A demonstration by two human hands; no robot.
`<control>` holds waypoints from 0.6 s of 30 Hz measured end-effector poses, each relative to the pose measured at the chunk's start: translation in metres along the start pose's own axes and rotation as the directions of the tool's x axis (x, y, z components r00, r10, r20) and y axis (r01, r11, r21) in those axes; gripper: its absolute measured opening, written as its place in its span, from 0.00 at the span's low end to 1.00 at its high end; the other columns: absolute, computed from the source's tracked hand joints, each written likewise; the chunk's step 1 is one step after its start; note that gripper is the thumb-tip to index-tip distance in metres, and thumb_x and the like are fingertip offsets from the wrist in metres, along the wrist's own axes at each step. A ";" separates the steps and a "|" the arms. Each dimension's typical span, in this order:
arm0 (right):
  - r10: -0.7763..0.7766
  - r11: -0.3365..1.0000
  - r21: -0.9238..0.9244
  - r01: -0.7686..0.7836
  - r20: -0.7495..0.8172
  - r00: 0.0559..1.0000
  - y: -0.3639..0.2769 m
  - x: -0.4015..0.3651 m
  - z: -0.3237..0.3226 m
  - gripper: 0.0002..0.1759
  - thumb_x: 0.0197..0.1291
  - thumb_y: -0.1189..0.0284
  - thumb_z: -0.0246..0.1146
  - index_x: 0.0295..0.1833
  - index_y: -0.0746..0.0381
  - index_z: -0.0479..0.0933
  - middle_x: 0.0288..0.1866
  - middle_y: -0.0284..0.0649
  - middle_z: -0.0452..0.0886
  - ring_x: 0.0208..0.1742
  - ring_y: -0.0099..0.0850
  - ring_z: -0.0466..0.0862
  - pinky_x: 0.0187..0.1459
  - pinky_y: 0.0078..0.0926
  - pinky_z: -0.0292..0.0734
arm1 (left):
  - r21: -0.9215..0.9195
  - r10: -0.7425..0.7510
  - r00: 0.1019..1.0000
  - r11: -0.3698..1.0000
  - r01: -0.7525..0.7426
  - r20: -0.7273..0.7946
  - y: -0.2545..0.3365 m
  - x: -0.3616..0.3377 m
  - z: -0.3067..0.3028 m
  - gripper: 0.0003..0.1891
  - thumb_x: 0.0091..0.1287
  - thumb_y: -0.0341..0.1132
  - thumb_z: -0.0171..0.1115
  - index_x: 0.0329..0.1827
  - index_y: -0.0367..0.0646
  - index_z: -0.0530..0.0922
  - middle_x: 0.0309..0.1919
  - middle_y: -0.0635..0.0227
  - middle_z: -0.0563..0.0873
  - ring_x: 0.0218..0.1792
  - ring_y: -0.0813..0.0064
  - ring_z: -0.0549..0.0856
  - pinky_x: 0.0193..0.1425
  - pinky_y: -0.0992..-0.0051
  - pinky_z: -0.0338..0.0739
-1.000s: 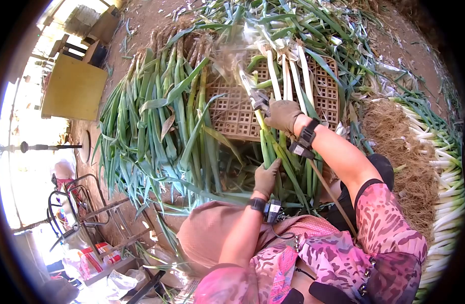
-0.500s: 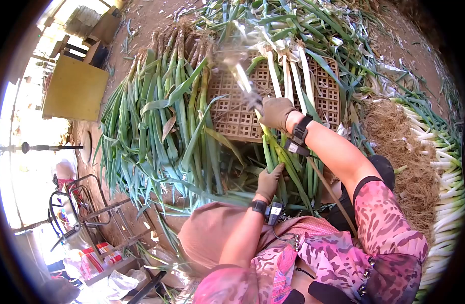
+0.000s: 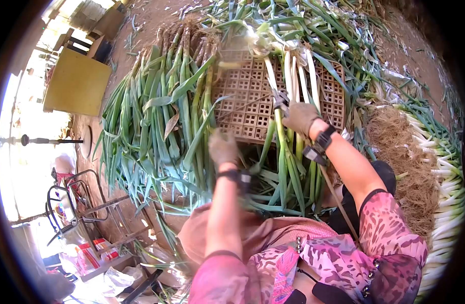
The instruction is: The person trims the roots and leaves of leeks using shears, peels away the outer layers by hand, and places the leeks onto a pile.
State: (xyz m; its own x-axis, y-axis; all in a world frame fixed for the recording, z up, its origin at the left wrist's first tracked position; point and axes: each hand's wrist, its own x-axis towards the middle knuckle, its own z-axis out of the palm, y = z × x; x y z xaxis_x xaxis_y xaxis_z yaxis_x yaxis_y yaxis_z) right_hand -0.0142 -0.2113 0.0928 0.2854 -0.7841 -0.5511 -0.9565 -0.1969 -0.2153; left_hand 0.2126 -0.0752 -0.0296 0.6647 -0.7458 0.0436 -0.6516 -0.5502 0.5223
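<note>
My gloved right hand (image 3: 301, 118) is closed round a dark metallic nozzle-like tool (image 3: 280, 99), above a leek (image 3: 269, 71). That leek lies over a brown plastic crate (image 3: 245, 106), its white end pointing away from me and its green leaves towards my lap. Several more white-stemmed leeks (image 3: 302, 76) lie beside it on the right. My left hand (image 3: 223, 148), also gloved, is smeared by motion at the right edge of a heap of uncleaned leeks (image 3: 166, 111); its fingers cannot be made out.
A thin brown hose or rod (image 3: 339, 200) runs down past my right knee. Stripped leaves (image 3: 339, 30) pile up behind the crate. On the right lies a long row of leeks (image 3: 442, 197) with roots (image 3: 399, 162). A yellow panel (image 3: 75, 83) and metal frame (image 3: 85, 197) stand left.
My left hand has let go of the leek's leaves and moved left and up towards the heap. My right hand has shifted right with the tool, and the leek now lies on the crate.
</note>
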 end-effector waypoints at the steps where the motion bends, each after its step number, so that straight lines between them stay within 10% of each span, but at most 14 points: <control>1: -0.017 1.000 -0.011 0.017 -0.003 1.000 0.007 -0.001 0.008 0.23 0.64 0.58 0.60 0.50 0.68 0.82 0.43 0.51 0.89 0.45 0.44 0.91 0.49 0.39 0.84 | 0.166 0.003 0.998 0.986 -0.015 0.069 -0.006 0.024 -0.007 0.28 0.68 0.52 0.67 0.64 0.43 0.78 0.57 0.52 0.83 0.59 0.52 0.82 0.62 0.57 0.77; 9: -0.046 0.998 0.047 0.049 -0.078 0.996 0.025 -0.037 0.051 0.30 0.58 0.52 0.68 0.54 0.68 0.76 0.46 0.55 0.88 0.50 0.50 0.89 0.54 0.43 0.82 | 0.497 -0.190 0.954 0.866 0.053 0.230 0.008 0.091 -0.027 0.35 0.53 0.48 0.79 0.61 0.41 0.75 0.61 0.54 0.79 0.61 0.54 0.84 0.62 0.59 0.82; 18: -0.087 0.980 0.167 0.104 -0.105 0.991 0.029 -0.039 0.063 0.32 0.58 0.51 0.66 0.56 0.68 0.77 0.44 0.56 0.88 0.49 0.51 0.88 0.53 0.45 0.81 | 0.128 -0.068 0.769 0.992 -0.018 0.636 0.027 0.041 -0.027 0.37 0.50 0.52 0.77 0.58 0.34 0.83 0.53 0.47 0.88 0.55 0.51 0.88 0.64 0.62 0.80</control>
State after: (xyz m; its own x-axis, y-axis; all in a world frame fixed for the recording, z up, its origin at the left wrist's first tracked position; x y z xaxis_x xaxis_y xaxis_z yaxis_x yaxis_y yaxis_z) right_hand -0.0495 -0.1495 0.0566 0.3599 -0.8215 -0.4423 -0.8979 -0.1761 -0.4035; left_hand 0.2328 -0.1104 0.0095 0.3227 -0.7749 -0.5435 -0.7049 -0.5800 0.4084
